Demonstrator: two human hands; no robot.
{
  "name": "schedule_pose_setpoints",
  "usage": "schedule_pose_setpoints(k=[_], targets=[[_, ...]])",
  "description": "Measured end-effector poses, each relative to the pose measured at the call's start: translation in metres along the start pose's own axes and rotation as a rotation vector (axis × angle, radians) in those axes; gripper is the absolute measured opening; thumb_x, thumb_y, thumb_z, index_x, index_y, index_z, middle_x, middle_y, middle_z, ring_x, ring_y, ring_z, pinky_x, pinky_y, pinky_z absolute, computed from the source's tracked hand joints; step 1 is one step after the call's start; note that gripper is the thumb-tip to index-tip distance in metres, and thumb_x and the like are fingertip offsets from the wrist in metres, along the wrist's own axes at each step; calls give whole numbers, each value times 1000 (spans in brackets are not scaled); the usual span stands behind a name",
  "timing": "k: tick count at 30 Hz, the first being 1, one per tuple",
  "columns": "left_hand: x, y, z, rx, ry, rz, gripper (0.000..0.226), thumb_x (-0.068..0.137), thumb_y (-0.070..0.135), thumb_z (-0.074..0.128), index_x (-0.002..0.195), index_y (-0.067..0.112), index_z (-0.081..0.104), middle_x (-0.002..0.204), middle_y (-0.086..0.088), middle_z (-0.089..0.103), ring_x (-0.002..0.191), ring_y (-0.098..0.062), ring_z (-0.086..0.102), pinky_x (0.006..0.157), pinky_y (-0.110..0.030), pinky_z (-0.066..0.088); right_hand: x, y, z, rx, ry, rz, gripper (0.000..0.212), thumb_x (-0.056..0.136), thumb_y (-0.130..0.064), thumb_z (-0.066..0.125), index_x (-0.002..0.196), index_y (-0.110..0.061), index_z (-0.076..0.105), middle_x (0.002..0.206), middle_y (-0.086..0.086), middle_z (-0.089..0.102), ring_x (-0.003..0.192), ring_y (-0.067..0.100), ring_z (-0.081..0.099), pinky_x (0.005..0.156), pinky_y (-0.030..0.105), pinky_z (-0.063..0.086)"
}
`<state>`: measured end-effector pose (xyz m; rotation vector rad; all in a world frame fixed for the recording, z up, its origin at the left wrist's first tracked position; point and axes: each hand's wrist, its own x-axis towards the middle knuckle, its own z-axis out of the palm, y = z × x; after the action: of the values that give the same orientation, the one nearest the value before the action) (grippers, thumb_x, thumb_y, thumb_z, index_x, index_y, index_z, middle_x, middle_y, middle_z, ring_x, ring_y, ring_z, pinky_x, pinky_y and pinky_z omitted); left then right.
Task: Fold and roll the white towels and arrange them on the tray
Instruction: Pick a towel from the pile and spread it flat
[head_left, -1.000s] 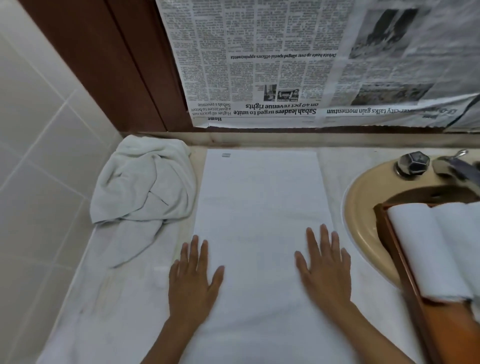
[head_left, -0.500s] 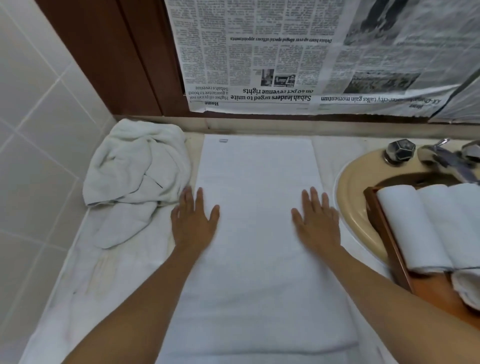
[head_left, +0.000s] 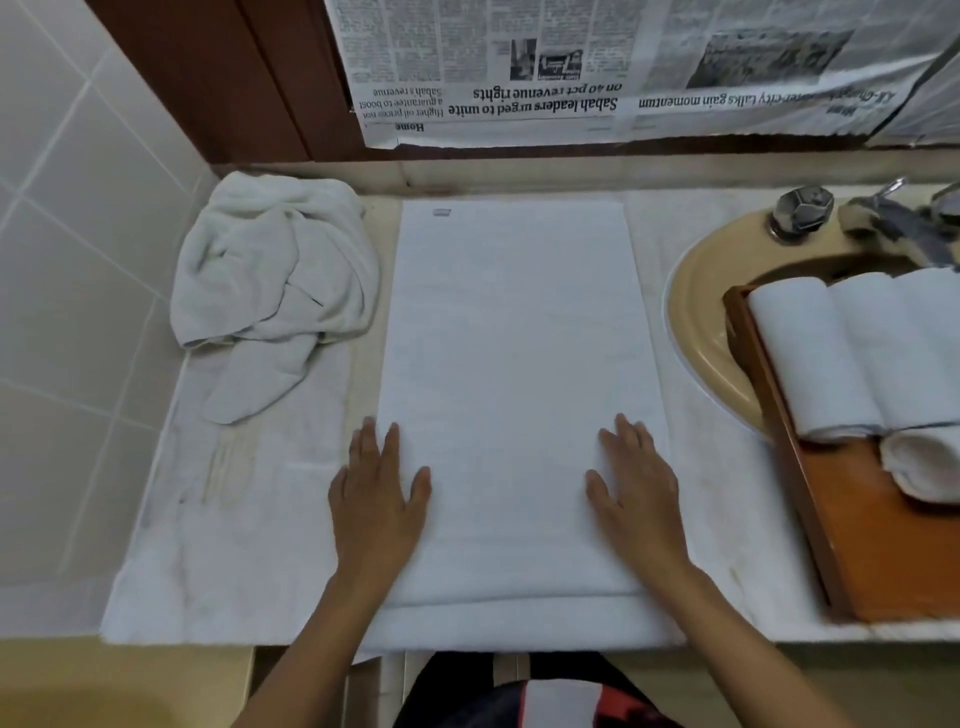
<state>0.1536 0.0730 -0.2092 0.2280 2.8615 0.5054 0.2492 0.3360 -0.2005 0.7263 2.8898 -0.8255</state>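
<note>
The left hand (head_left: 376, 499) and right hand (head_left: 636, 493) are being pressed flat, fingers straight, on the folded towel (head_left: 514, 338) at 6 o'clock; nothing is being gripped. Rolled towels (head_left: 810, 358) are being held in the tray (head_left: 857, 530) at 3 o'clock. A crumpled towel (head_left: 275, 280) is being seen at 10 o'clock.

Long folded white towel (head_left: 514, 374) lying flat centre, crumpled towel (head_left: 270, 280) left, rolled towels (head_left: 815, 358) in wooden tray (head_left: 852, 530) right
</note>
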Motion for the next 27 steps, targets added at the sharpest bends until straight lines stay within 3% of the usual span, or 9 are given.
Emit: schedule_pose_setpoints(k=[2, 4, 8, 10, 13, 15, 19, 23, 27], targets=[[-8, -3, -15, -171, 48, -31, 62, 97, 49, 46, 149, 17, 36, 159, 0, 28, 145, -18, 27, 114, -40, 27, -10, -3, -17, 173, 146, 151, 41, 96, -23, 57, 135, -11, 56, 140, 6, 53, 137, 27, 40, 112, 44, 33], [-26, -13, -28, -289, 32, -64, 64, 91, 52, 58, 145, 21, 42, 149, 6, 43, 137, -18, 39, 111, -40, 31, -27, 0, -35, 199, 220, 324, 41, 91, -26, 64, 129, -12, 57, 119, 3, 57, 123, 28, 44, 102, 48, 42], [-66, -49, -36, -212, -190, -42, 116, 53, 81, 60, 150, 26, 29, 153, 10, 26, 137, -19, 26, 110, -46, 28, -55, 22, -52, 210, -21, 509, 76, 73, -45, 81, 132, -10, 49, 119, 4, 49, 114, 24, 44, 92, 39, 44], [-74, -69, -31, -43, -179, -23, 123, 46, 85, 58, 149, 22, 33, 153, 4, 26, 134, -27, 29, 105, -51, 33, -63, 30, -52, 190, -165, 457, 83, 60, -44, 89, 126, -11, 51, 116, 3, 49, 111, 24, 47, 88, 37, 45], [-70, -82, -27, -51, -85, 7, 100, 52, 79, 59, 134, 22, 55, 138, 0, 42, 123, -31, 42, 99, -49, 38, -67, 36, -51, 117, -303, 344, 80, 58, -35, 90, 123, -14, 50, 114, 4, 45, 112, 23, 43, 85, 34, 41], [-64, -79, -26, -147, -41, 80, 76, 60, 71, 60, 116, 21, 67, 123, 7, 52, 115, -28, 47, 95, -40, 36, -64, 37, -50, 129, -298, 307, 62, 64, -28, 89, 113, -14, 53, 108, 3, 43, 110, 24, 42, 83, 33, 39], [-62, -57, -31, -401, -67, 176, 47, 77, 62, 55, 107, 29, 70, 105, 35, 58, 103, 0, 54, 85, -22, 44, -61, 37, -53, 313, -237, 235, 37, 77, -15, 81, 108, -18, 60, 113, -7, 51, 110, 14, 45, 89, 26, 38], [-60, -39, -46, -556, -128, -15, 40, 83, 69, 49, 91, 31, 57, 83, 16, 65, 74, -4, 62, 62, -26, 47, -57, 32, -64, 722, -244, 318, 23, 89, -9, 67, 110, -18, 67, 106, -5, 72, 97, 12, 68, 83, 28, 57], [-51, -48, -54, -639, -425, -184, 39, 84, 61, 59, 112, 33, 60, 100, 17, 69, 95, -2, 65, 78, -24, 51, -52, 32, -72, 764, -394, 461, 16, 92, -8, 64, 105, -16, 68, 99, 1, 76, 85, 15, 73, 66, 25, 57]])
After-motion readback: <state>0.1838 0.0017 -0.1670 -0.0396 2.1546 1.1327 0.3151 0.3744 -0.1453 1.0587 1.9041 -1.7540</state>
